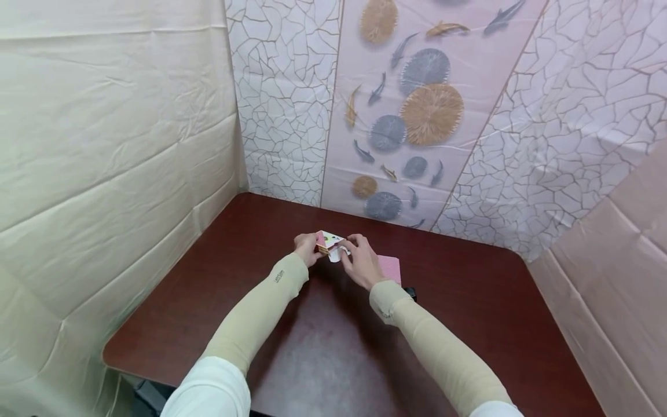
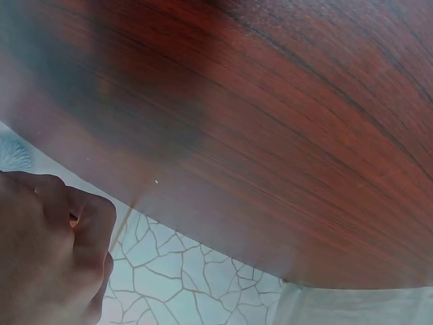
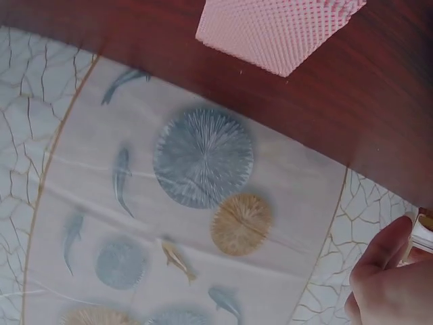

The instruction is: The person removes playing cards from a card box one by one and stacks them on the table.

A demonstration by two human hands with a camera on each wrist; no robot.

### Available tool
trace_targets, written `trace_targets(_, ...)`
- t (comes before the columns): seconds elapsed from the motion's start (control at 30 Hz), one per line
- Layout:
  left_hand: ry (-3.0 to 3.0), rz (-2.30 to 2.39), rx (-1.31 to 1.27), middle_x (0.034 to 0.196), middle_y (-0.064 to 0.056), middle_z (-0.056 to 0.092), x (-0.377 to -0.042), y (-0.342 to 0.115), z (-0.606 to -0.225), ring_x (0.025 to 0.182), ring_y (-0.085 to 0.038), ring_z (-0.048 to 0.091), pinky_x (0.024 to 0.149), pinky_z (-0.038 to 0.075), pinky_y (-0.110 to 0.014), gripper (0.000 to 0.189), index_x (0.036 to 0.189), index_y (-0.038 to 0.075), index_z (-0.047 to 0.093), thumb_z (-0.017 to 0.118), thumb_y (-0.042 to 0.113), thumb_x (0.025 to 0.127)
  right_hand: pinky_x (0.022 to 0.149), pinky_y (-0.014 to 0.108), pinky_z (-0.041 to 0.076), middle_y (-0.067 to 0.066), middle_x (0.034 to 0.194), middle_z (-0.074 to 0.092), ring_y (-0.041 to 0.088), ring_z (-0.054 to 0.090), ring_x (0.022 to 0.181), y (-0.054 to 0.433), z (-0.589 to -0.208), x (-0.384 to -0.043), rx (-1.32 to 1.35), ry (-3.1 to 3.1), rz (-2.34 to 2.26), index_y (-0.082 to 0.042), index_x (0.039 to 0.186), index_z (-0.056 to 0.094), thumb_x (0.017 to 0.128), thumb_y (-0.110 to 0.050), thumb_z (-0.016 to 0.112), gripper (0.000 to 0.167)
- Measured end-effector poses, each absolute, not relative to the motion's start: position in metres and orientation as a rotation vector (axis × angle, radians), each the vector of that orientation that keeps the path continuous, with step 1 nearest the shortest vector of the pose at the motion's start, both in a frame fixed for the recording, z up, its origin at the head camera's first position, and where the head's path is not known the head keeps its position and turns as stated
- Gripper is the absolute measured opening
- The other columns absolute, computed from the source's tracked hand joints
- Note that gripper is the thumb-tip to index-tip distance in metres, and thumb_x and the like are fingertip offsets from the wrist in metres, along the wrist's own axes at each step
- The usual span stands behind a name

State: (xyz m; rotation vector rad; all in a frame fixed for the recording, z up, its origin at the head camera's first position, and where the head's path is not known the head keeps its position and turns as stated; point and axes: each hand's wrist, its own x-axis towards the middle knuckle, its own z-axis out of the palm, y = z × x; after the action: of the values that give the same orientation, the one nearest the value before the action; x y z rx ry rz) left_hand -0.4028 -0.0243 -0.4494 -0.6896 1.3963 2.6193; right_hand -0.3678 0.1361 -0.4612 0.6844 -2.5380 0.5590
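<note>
My left hand [image 1: 306,248] grips a small pink, yellow and white carton [image 1: 329,237] above the far middle of the table. From the other side, my right hand [image 1: 363,263] bends its thumb and fingers onto the carton's white flap [image 1: 334,255]. A sliver of the carton [image 3: 423,233] shows beside the fingers in the right wrist view. Under the right wrist lies a flat pink-and-white checked thing [image 3: 270,30], perhaps a fanned stack of cards. In the left wrist view, the back of the left hand [image 2: 54,244] hides what it holds.
The dark red-brown table [image 1: 208,324] has rounded corners. Cloth hangings with fish and round motifs [image 1: 431,114] stand behind it, and plain cream cloth [image 1: 114,145] hangs at the left. A small black object [image 1: 410,293] shows beside the right wrist.
</note>
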Motion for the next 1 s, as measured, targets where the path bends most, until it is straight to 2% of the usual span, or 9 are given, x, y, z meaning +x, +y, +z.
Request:
trace_targets(0.23,1.423,2.596,-0.674,0.135,-0.023,0.052,-0.4032,-0.0232,-0.4462,0.123,-0.031,0.053,0.102,0.048,-0.048,0.038,0.133,-0.009,0.047,0.045,0.003,0.097,0.091,0.048,0.050,0.022,0.124,0.054,0.035,0.053,0.111,0.1341,-0.4618,-0.3695,0.744,-2.558,0.508,-0.012,0.117,0.068,0.093,-0.016,0.055,0.027)
trace_targets(0.43,1.446,2.548,-0.659,0.135,-0.022,0.053,-0.4040,-0.0214,-0.4453,0.121,-0.030,0.055,0.099,0.051,-0.045,0.039,0.135,-0.006,0.048,0.049,0.005,0.097,0.095,0.052,0.047,0.027,0.131,0.051,0.041,0.050,0.115,0.1317,-0.4638,-0.3696,0.776,-2.601,0.446,-0.008,0.109,0.066,0.094,-0.013,0.053,0.021)
trace_targets(0.67,1.414,2.600,-0.692,0.138,-0.023,0.049,-0.3997,-0.0227,-0.4445,0.124,-0.031,0.052,0.101,0.049,-0.047,0.039,0.135,-0.008,0.046,0.045,0.000,0.096,0.092,0.048,0.052,0.022,0.129,0.056,0.036,0.055,0.115,0.1335,-0.4627,-0.3677,0.754,-2.562,0.480,-0.012,0.114,0.071,0.091,-0.014,0.063,0.024)
trace_targets(0.87,1.419,2.631,-0.713,0.135,-0.022,0.050,-0.3997,-0.0255,-0.4479,0.119,-0.029,0.052,0.101,0.049,-0.048,0.038,0.132,-0.009,0.048,0.044,-0.002,0.094,0.092,0.046,0.052,0.018,0.124,0.061,0.032,0.059,0.111,0.1373,-0.4625,-0.3659,0.771,-2.533,0.529,-0.009,0.109,0.072,0.087,-0.013,0.067,0.023)
trace_targets(1.0,1.426,2.636,-0.723,0.135,-0.023,0.051,-0.4004,-0.0270,-0.4492,0.118,-0.029,0.053,0.100,0.050,-0.047,0.038,0.132,-0.009,0.048,0.045,0.000,0.095,0.086,0.042,0.054,0.014,0.121,0.061,0.027,0.061,0.105,0.1378,-0.4612,-0.3646,0.750,-2.551,0.579,-0.007,0.104,0.071,0.083,-0.026,0.071,0.028)
